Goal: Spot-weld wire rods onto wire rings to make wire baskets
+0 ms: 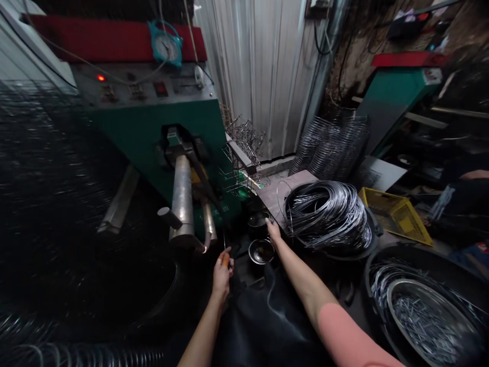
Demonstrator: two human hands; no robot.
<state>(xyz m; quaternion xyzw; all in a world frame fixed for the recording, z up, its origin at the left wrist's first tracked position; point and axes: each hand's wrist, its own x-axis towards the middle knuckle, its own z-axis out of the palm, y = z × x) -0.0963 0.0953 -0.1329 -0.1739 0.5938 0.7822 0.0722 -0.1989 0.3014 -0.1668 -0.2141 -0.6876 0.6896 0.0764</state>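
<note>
Pink sleeve [349, 334], left hand [220, 276] gripping tool [225, 261], orange handle [226, 259], thin shaft [224, 241]

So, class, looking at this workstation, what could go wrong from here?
The left hand, holding an orange-handled tool near the metal arms of the machine, could get knocked or pinched. The right hand, beside the dark bowl, might tip it. The loosely wound wire coil could scratch the nearby right forearm.

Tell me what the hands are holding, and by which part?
The left hand grips a tool by its orange handle. The right hand is at a dark round container; whether it holds anything cannot be told.
</note>
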